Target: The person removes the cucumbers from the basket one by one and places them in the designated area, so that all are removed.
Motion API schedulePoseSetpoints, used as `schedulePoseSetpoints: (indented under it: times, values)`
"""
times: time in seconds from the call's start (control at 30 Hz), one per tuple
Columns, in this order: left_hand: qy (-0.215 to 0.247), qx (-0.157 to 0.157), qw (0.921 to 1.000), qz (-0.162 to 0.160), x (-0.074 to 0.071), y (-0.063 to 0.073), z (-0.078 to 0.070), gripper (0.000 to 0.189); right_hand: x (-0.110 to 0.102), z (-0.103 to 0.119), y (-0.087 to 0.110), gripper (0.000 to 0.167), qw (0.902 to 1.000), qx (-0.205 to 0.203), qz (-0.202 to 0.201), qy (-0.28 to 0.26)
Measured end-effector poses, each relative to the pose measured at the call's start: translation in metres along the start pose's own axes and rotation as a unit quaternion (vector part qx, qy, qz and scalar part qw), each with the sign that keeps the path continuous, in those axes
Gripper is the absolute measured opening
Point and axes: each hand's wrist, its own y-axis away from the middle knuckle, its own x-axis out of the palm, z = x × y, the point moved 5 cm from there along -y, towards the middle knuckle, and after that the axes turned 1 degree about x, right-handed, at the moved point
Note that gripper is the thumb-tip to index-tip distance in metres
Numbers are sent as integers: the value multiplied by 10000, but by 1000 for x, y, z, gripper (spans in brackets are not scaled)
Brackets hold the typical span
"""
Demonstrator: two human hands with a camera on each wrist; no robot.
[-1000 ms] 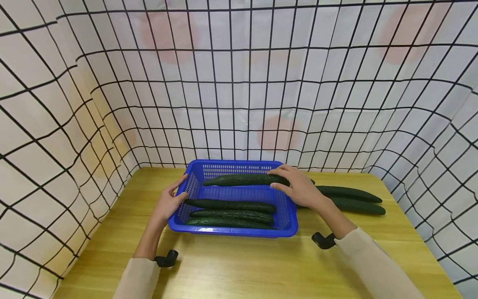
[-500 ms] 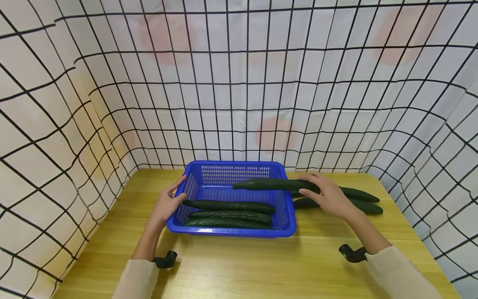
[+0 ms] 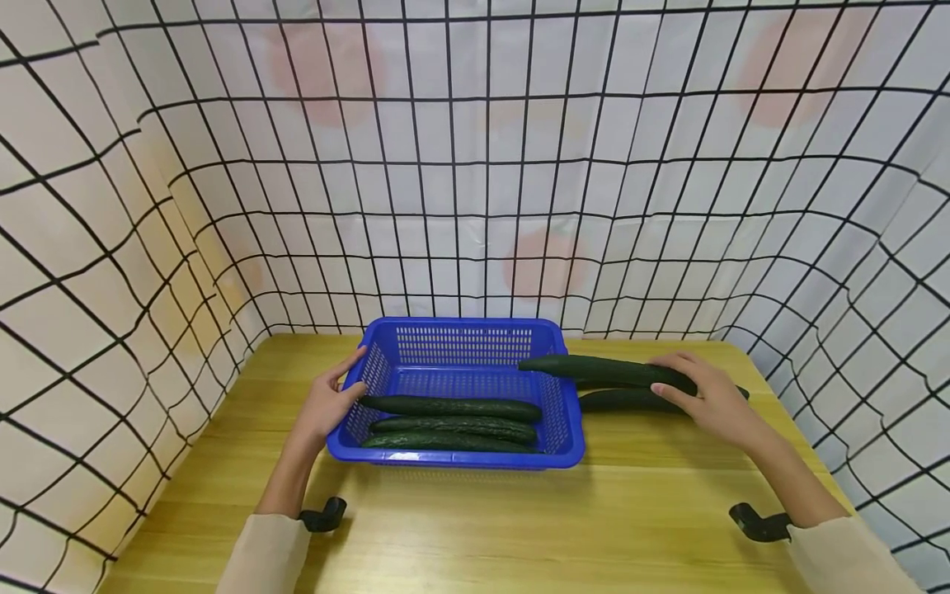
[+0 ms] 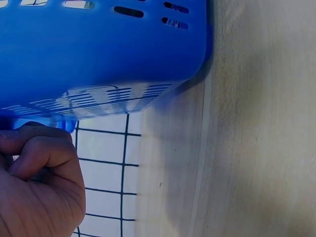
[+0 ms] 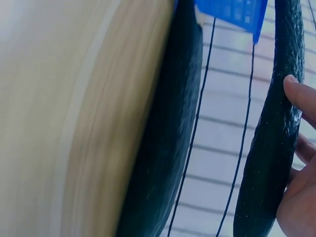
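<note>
Blue basket: left hand grips | cucumber: right hand holds

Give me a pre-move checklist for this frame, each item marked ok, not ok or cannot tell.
1. Right hand grips a long dark green cucumber: ok, thumb and fingers are on it.
2. Left hand holds the blue perforated plastic basket: ok, at its left rim.
3. Held cucumber clear of the basket's outline in the head view: not ok, its tip overlaps the right side.
4. Three dark green cucumbers in the basket lie lengthwise: ok, near the front wall.
5. Exact cucumber count on the yellowish wooden table: cannot tell, the held one covers part.
</note>
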Motion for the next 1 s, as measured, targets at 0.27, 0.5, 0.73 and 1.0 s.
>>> schedulePoseSetpoints:
  times: [0.27,0.5,0.73,1.0]
  values:
    - [-103,56,9999,-56,0,-2,3,69,-18,-36,27,44,9995,310,-92,18]
    - [-50,64,9999,-65,-1,-2,1,69,-30,-68,48,45,9977,667,-127,42]
    - [26,20,10000,39,-3,-6,3,69,-26,-90,61,43,9976,682,56,35]
    - [-10,9,10000,-31,-2,-4,5,68,-6,-98,67,40,9986,469,226,85]
